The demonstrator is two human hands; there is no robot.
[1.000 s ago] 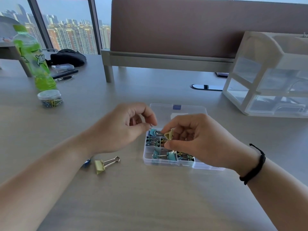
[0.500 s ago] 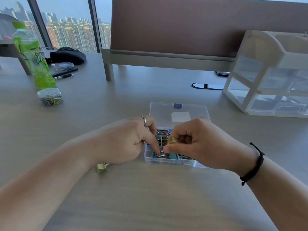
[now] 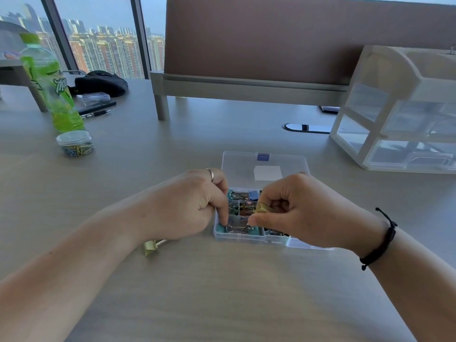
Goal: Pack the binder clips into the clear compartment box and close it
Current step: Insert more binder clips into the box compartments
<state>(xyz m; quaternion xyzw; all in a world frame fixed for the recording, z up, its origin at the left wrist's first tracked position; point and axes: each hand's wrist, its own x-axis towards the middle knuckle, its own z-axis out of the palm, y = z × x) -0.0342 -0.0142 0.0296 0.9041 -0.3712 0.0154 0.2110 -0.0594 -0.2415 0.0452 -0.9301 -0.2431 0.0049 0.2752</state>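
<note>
1. We find the clear compartment box (image 3: pixel 251 236) open at counter (image 3: pixel 222 292) centre, lid flat at 12 o'clock.
2. Right hand (image 3: pixel 303 213) pinches a yellow binder clip (image 3: pixel 262 208) above the box.
3. Left hand (image 3: pixel 187 206) presses a fingertip on a teal clip (image 3: pixel 238 228) in the near compartment.
4. We judge the clips light, stiff and springy; grip the painted body, not the slippery wire handles.
5. One yellow-green clip (image 3: pixel 150 246) lies loose at the box's 9 o'clock.

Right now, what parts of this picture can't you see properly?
Head view only:
- Right side of the compartment box: hidden under the right hand.
- Loose yellow clip on the table: its handles run under the left hand.
- Yellow clip in the right hand: mostly hidden by fingers.
- Drawer unit: cut off at the right edge.
</note>
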